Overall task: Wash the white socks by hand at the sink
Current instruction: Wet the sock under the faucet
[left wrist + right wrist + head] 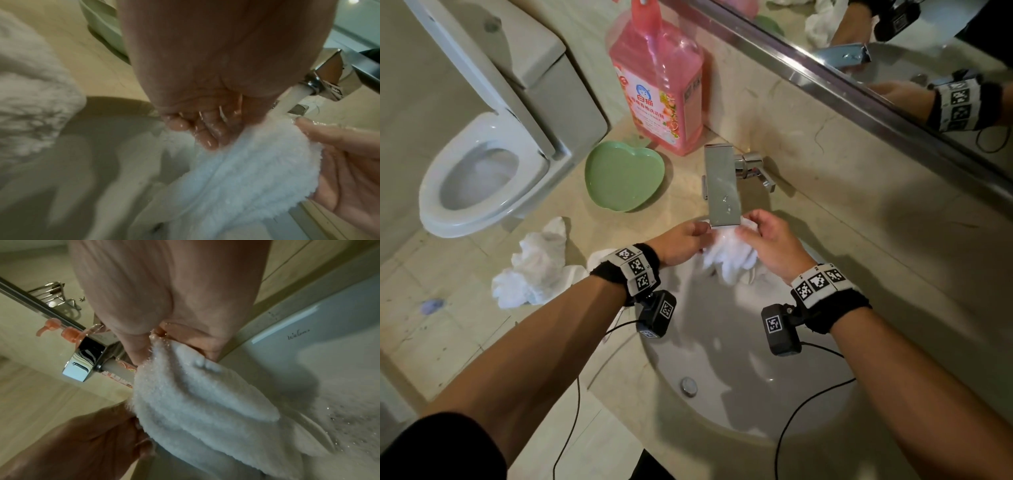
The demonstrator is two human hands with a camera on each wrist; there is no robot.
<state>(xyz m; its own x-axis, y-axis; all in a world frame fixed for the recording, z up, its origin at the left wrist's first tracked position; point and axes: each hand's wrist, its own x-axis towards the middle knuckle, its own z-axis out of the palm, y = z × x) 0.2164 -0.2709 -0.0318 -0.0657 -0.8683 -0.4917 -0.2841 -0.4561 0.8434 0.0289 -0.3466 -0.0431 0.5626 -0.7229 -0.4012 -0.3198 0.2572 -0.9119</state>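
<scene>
A wet white fluffy sock (729, 255) (242, 175) (197, 405) hangs over the sink basin (739, 363), right under the chrome tap spout (723, 186). Water runs from the tap (292, 99) onto the sock's top. My left hand (685, 240) (197, 129) pinches the sock's upper left edge with curled wet fingers. My right hand (767, 240) (164, 337) grips its upper right edge. A pile of other white socks (534, 270) lies on the counter left of the basin.
A pink detergent bottle (661, 82) stands at the back of the counter, with a green apple-shaped dish (623, 176) in front of it. A toilet (482, 171) is at the left. The mirror (893, 51) runs along the back wall. The drain plug (688, 386) sits near the basin's front.
</scene>
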